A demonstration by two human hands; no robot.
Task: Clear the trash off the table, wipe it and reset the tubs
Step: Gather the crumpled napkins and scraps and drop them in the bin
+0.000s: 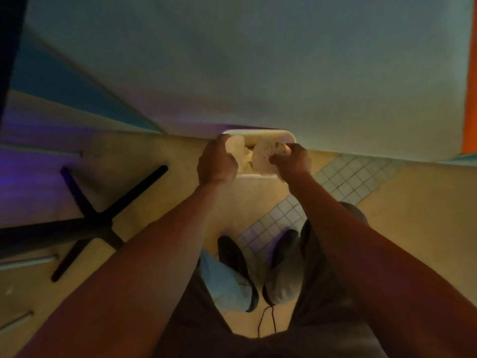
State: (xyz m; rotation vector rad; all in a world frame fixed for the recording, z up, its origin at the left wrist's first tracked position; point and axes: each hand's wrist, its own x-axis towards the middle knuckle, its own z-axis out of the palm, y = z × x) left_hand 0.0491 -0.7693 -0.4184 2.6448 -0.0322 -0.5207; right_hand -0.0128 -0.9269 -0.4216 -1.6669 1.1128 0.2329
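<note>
Left hand (216, 161) and right hand (293, 161) gripping white tub (258, 136), contents blurred, far rim hidden under table (258, 60)

Pale counter (258, 60) seen filling the upper frame, white tub (258, 134) held at its near edge, toward 6 o'clock

A pale tub (258, 134) looked like smooth, matt plastic, and the sheets (265, 157) crumpled inside it looked like thin paper, one speckled with brown spots. The floor (348, 182) was partly small glazed tiles, and the table base (103, 220) was dark matt metal.
</note>
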